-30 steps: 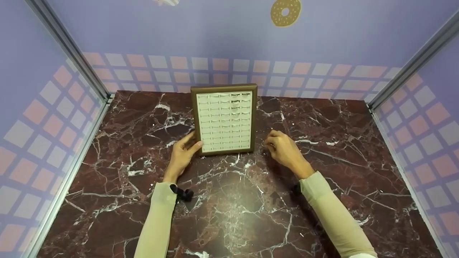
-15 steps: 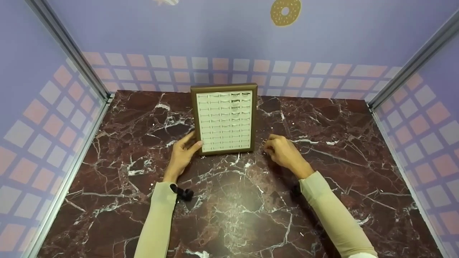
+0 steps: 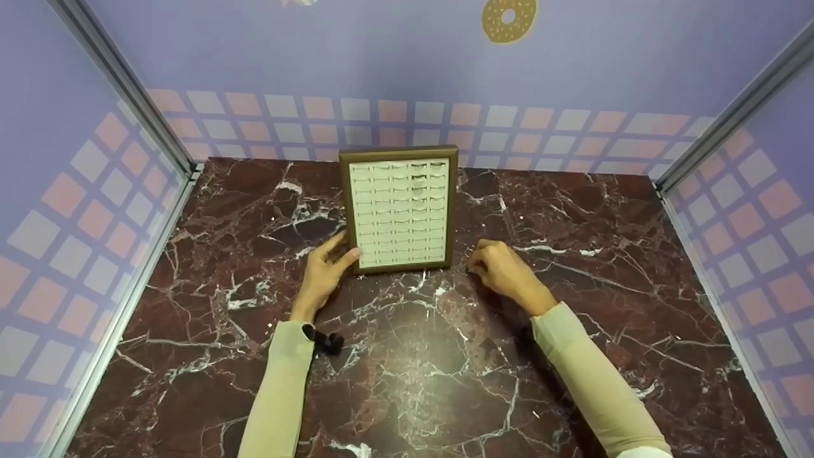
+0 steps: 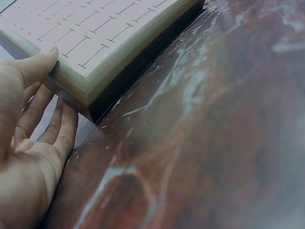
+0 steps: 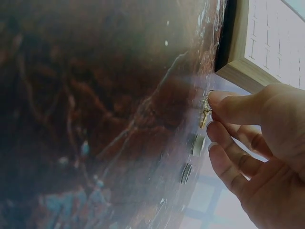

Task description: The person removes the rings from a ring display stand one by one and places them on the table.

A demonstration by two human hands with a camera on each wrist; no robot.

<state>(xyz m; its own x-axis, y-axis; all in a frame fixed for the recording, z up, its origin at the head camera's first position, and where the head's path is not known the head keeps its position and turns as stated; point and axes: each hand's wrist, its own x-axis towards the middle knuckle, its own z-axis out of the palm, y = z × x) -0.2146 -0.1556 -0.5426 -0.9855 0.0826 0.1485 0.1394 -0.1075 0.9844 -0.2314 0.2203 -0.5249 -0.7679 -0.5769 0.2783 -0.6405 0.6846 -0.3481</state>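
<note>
A wooden-framed ring display board (image 3: 400, 213) leans upright on the table, its white panel scored with rows of short slots. Several slots at its upper right look darker, as if filled; the details are too small to tell. My left hand (image 3: 323, 273) grips the board's lower left edge, thumb (image 4: 40, 67) on the front and fingers behind. To the right of the board, my right hand (image 3: 505, 270) is low over the table. Its thumb and forefinger pinch a gold ring (image 5: 205, 110). Two more rings, a wide silvery one (image 5: 198, 145) and a ridged one (image 5: 186, 173), stand beside the fingers.
The table (image 3: 407, 381) is dark red marble with white veins. Purple walls (image 3: 591, 76) with pink and white squares enclose it at the back and both sides. Small white specks are scattered on the surface. A black wrist camera (image 3: 327, 342) is strapped to the left wrist.
Since a second ago my right hand has dipped slightly, its fingertips coming down nearer the table by the ring. My left hand keeps its hold, and the board stays in place.
</note>
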